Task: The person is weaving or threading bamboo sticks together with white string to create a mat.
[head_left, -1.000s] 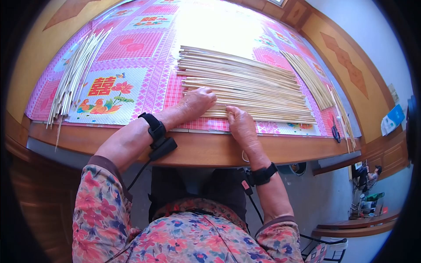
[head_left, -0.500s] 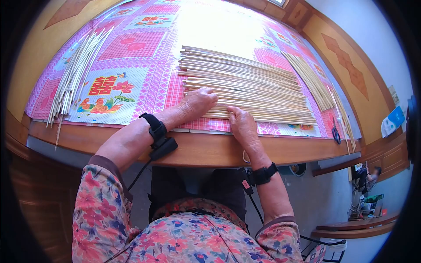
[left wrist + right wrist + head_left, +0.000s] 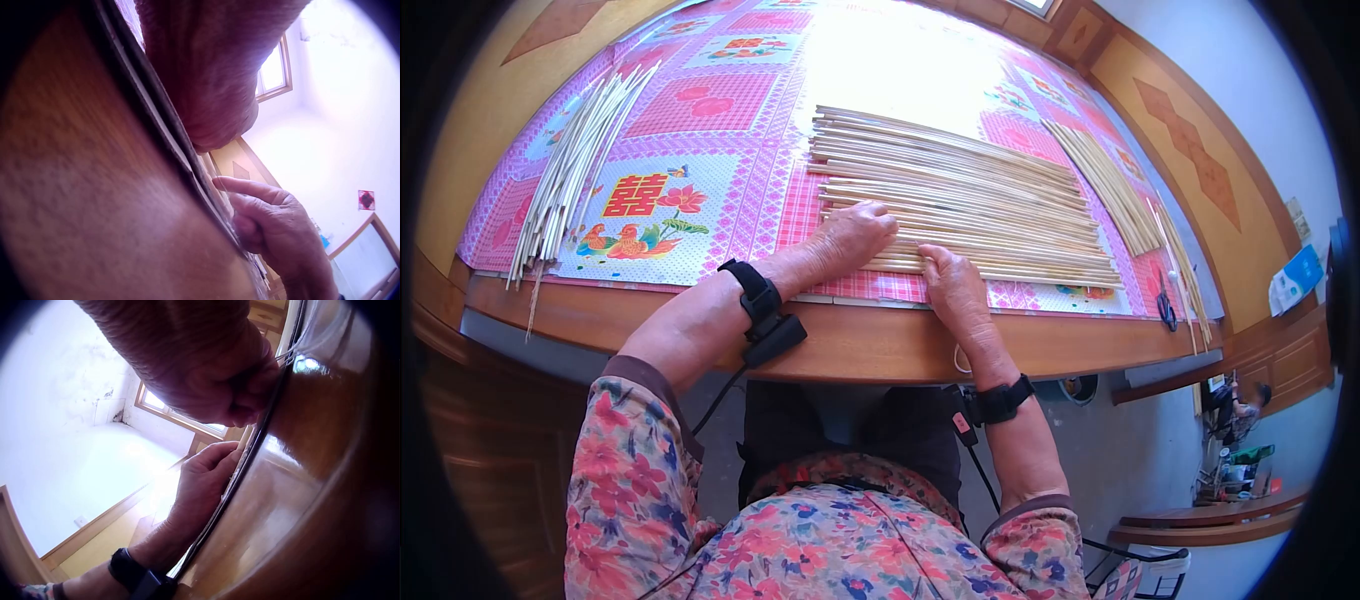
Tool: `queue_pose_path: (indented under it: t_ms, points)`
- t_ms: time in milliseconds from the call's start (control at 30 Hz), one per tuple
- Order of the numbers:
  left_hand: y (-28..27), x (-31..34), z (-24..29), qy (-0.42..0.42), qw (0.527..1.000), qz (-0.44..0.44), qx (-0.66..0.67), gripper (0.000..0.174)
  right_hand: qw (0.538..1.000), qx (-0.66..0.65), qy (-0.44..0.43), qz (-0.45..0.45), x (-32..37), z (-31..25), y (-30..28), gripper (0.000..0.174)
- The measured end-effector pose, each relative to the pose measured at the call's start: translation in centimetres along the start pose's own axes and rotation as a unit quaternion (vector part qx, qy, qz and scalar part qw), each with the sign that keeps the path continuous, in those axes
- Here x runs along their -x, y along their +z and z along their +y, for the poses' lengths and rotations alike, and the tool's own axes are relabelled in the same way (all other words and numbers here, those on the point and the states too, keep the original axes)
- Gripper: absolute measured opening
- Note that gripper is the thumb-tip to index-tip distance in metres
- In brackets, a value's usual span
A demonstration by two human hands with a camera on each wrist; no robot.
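A flat row of straw-coloured stalks (image 3: 960, 185) lies side by side on the patterned tablecloth, near the table's front edge. My left hand (image 3: 855, 238) rests at their near left part, its fingers curled down over the nearest stalks; its fingertips are hidden in the head view. Just to the right, my right hand (image 3: 955, 285) is curled at the nearest stalk with thumb and index finger close together. White string (image 3: 319, 328) trails from the right hand over the table edge, and a loop of it hangs below that hand in the head view.
Loose pale stalks (image 3: 580, 165) lie in a bundle at the left. More stalks (image 3: 1105, 185) lie beyond the row's right end, with scissors (image 3: 1166, 308) by thin stalks at the right edge. A basin (image 3: 1072, 387) stands under the table; a person (image 3: 1245, 405) sits in the right background.
Both hands stay almost in the same place on the near stalks. The person in the background shifts posture. The rest of the table looks the same.
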State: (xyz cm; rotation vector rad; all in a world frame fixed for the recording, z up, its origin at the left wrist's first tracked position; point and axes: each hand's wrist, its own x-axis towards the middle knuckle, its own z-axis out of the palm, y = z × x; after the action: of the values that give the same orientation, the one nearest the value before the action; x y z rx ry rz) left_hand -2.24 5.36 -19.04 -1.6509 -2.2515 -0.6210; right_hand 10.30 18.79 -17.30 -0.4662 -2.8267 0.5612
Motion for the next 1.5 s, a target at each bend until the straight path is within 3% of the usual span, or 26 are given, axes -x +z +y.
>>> queue_pose_path:
  t_ms: [367, 633, 700, 1033, 1500]
  points:
    - [-0.3, 0.0, 0.2, -0.004, 1.0, 0.005, 0.008, 0.01, 0.998, -0.001, -0.032, 0.047, 0.0, 0.3, 0.7, 0.022]
    - [-0.3, 0.2, 0.3, 0.001, 1.0, 0.004, 0.011, 0.008, 0.999, 0.027, 0.022, 0.022, -0.1, -0.5, 0.8, 0.023]
    - [0.2, 0.2, 0.0, 0.032, 0.998, 0.057, 0.005, 0.011, 0.999, 0.027, 0.02, 0.023, -0.2, -0.5, 0.9, 0.023]
    - [-0.3, 0.2, 0.4, 0.013, 1.0, 0.014, 0.016, 0.007, 0.998, 0.005, 0.033, 0.047, -0.4, -1.0, 1.2, 0.02]
    - [0.7, 0.2, -0.4, 0.051, 0.996, 0.066, 0.031, 0.008, 0.996, -0.02, 0.064, 0.063, -1.4, -1.4, 1.7, 0.017]
